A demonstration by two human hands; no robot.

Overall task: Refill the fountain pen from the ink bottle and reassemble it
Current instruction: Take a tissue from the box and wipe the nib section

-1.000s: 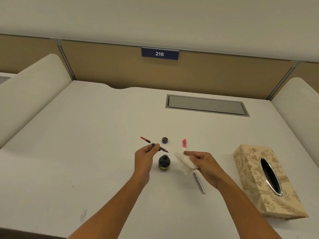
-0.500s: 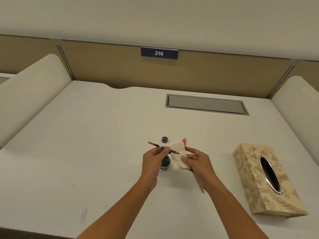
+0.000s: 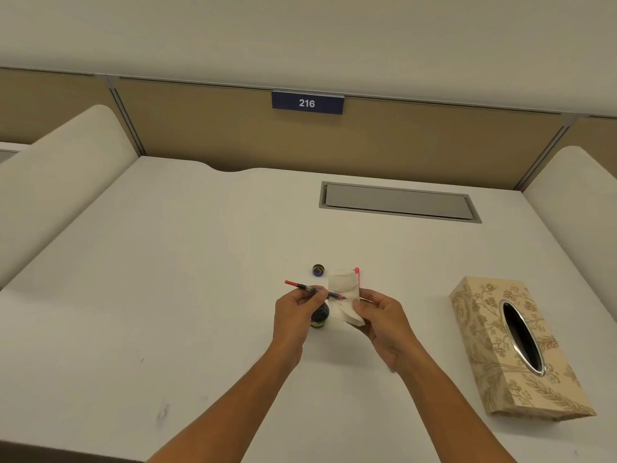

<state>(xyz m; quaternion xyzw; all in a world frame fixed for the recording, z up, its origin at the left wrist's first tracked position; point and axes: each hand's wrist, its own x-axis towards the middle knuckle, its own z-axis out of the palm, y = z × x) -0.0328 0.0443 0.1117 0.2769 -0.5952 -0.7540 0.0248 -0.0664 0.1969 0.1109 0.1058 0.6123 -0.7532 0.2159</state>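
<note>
My left hand (image 3: 295,310) pinches the pen's inner section (image 3: 309,289), a thin dark tube with a red end to the left and the nib end to the right. Its nib end rests against a folded white tissue (image 3: 344,289) that my right hand (image 3: 380,315) holds up. The dark ink bottle (image 3: 320,317) stands open on the desk just behind my left hand, partly hidden. Its cap (image 3: 318,270) lies further back. A pink pen part (image 3: 357,271) peeks out behind the tissue. The silver barrel is hidden by my right arm.
A beige patterned tissue box (image 3: 500,349) lies at the right. A grey cable hatch (image 3: 399,202) is set into the white desk (image 3: 167,295) further back. Padded dividers stand on both sides, a panel marked 216 behind.
My hands came together: the left moved the pen section right, the right lifted the tissue to meet its nib end. The silver barrel on the desk is now covered by my right arm.
</note>
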